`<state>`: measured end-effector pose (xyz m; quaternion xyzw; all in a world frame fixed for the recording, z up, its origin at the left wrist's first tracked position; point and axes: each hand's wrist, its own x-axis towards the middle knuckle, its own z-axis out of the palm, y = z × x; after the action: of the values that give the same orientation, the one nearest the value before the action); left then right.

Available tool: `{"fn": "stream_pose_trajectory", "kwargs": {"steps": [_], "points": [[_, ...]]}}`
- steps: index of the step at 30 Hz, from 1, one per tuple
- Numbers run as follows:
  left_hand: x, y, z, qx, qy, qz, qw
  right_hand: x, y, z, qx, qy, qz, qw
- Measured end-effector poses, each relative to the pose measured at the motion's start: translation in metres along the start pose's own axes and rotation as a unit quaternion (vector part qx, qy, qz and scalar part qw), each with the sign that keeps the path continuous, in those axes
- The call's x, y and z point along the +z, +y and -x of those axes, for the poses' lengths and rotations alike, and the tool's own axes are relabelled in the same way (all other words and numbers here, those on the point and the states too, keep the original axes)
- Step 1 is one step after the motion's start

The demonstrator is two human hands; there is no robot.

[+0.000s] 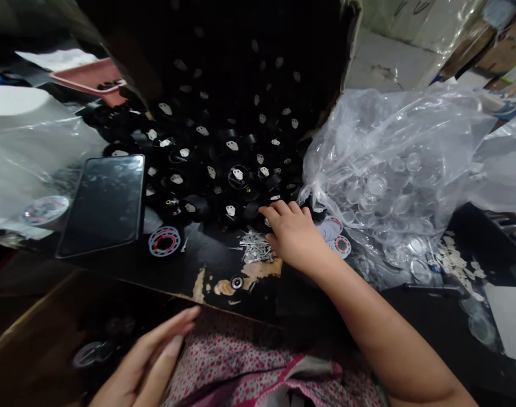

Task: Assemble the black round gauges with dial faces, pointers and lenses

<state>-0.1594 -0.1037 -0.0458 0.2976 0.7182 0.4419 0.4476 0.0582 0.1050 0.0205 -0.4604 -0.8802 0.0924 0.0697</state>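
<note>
My right hand (294,233) reaches to the front of a heap of black round housings (232,212) with small white plates on them. Its fingers bend around one housing at the heap's edge, mostly hidden by the hand. Just left of that wrist lies a pile of thin white pointers (258,247). Printed round dials (341,246) lie partly behind the right forearm. My left hand (151,359) hovers low by the table's front edge, fingers stretched out, with nothing visible in it. A small black-and-white ring (237,282) lies on the worn tabletop.
A clear bag of transparent round covers (376,186) stands at right, with small pale pieces (459,263) beside it. At left a dark tablet-like panel (103,203) leans near another dial (164,241). A large dark box (224,34) rises behind; a pink tray (88,79) is farther back.
</note>
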Motion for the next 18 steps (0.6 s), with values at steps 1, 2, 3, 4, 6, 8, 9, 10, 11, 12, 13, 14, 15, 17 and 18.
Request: {"fn": "stream_pose_trajectory", "kwargs": {"steps": [1, 2, 3, 4, 6, 8, 9, 10, 11, 12, 13, 14, 15, 17, 18], "points": [[0.015, 0.008, 0.002, 0.009, -0.024, 0.004, 1.0, 0.0, 0.003, 0.0, 0.005, -0.002, -0.006, 1.0], [0.03, 0.016, 0.002, 0.013, -0.047, 0.023, 0.999, 0.001, 0.007, 0.001, 0.012, 0.001, -0.017, 1.0], [0.046, 0.023, 0.002, 0.011, -0.072, 0.061, 0.996, 0.001, 0.012, 0.002, 0.02, 0.008, -0.031, 0.999], [0.061, 0.03, 0.0, 0.005, -0.096, 0.107, 0.99, 0.001, 0.016, 0.004, 0.03, 0.018, -0.044, 0.998], [0.084, 0.042, -0.007, -0.011, -0.137, 0.196, 0.971, 0.0, 0.022, 0.01, 0.058, 0.044, -0.07, 0.995], [0.1, 0.051, -0.013, -0.034, -0.165, 0.263, 0.95, 0.0, 0.019, 0.021, 0.088, 0.076, -0.104, 0.988], [0.105, 0.054, -0.014, -0.046, -0.171, 0.288, 0.941, 0.0, 0.013, 0.029, 0.093, 0.085, -0.12, 0.985], [0.109, 0.056, -0.015, -0.06, -0.17, 0.308, 0.934, 0.0, 0.004, 0.039, 0.09, 0.085, -0.131, 0.984], [0.111, 0.057, -0.015, -0.076, -0.165, 0.325, 0.928, 0.001, -0.006, 0.049, 0.078, 0.077, -0.135, 0.985], [0.113, 0.057, -0.014, -0.093, -0.159, 0.336, 0.924, 0.001, -0.017, 0.059, 0.062, 0.062, -0.131, 0.987], [0.113, 0.056, -0.013, -0.111, -0.152, 0.341, 0.921, 0.001, -0.026, 0.068, 0.047, 0.044, -0.126, 0.99], [0.113, 0.054, -0.012, -0.128, -0.142, 0.342, 0.92, 0.001, -0.032, 0.076, 0.03, 0.026, -0.126, 0.991], [0.112, 0.052, -0.011, -0.14, -0.131, 0.341, 0.92, 0.0, -0.035, 0.081, 0.016, 0.012, -0.134, 0.991], [0.11, 0.05, -0.01, -0.136, -0.112, 0.345, 0.922, -0.003, -0.027, 0.084, 0.019, 0.005, -0.152, 0.988], [0.109, 0.05, -0.01, -0.125, -0.105, 0.35, 0.923, -0.004, -0.018, 0.081, 0.046, 0.009, -0.143, 0.989]]}}
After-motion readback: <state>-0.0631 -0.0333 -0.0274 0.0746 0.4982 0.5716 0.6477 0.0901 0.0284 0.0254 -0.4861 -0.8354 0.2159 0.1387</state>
